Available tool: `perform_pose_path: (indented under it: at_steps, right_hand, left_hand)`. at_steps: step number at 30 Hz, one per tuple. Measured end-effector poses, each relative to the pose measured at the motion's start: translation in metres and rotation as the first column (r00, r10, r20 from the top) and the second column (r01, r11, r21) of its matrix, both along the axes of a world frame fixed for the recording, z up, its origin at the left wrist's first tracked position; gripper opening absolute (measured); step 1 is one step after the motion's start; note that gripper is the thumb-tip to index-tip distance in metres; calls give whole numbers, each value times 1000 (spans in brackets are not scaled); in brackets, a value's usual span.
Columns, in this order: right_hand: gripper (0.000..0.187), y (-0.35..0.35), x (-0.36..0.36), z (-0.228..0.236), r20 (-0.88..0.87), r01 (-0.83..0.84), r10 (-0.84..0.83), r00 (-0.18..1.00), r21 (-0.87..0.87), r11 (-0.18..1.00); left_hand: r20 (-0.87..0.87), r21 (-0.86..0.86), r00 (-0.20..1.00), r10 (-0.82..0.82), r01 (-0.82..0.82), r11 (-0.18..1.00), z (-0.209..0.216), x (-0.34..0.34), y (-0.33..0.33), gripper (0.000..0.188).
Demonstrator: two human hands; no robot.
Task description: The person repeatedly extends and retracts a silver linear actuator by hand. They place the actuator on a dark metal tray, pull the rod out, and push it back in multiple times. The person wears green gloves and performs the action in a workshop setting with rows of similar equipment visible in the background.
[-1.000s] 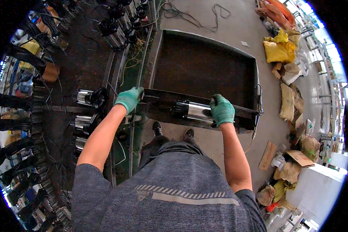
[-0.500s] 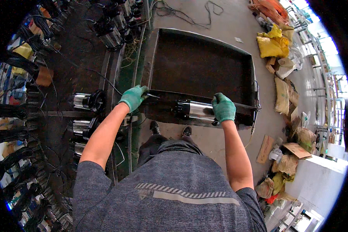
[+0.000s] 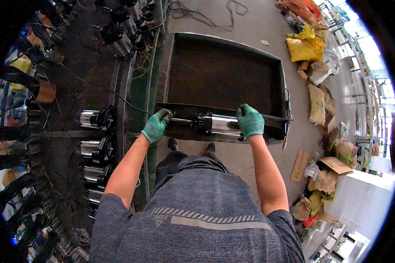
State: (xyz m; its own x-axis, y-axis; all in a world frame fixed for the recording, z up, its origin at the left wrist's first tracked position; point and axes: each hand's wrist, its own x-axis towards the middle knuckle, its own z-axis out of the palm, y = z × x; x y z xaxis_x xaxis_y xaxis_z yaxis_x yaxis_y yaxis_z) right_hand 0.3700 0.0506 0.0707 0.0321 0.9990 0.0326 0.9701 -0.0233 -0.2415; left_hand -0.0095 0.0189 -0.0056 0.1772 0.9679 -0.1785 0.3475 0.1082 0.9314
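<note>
A shiny steel cylindrical motor with a black ribbed left end lies level across the near side of a dark metal tray. My right hand, in a green glove, is closed over its right end. My left hand, gloved too, is closed round a slim metal rod, its handle end hidden by the fingers. The rod points right and reaches the black end of the motor; whether it sits inside cannot be told. A black cable runs from the upper left to my left hand.
More steel-and-black motors lie in a row at the left. Others stand beyond, beside a green rail. Yellow sacks, cardboard and bags lie on the floor at the right. A loose cable lies at the far side.
My left hand has moved a little nearer, and the rod has gone from a slant, apart from the motor, to level at its black end. My right hand stays on the motor.
</note>
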Motion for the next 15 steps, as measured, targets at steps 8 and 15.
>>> perform_pose_path:
  at_steps: [8, 15]
  right_hand:
    - [18, 0, -1, -1, 19, -13, 12, 1000, 33, 999]
    - [18, 1, -1, -4, 35, -28, 27, 999, 38, 999]
  left_hand:
    - [209, -215, 971, 115, -69, 974, -28, 16, 2, 25]
    - [450, -655, 820, 354, 34, 755, -36, 11, 0, 31]
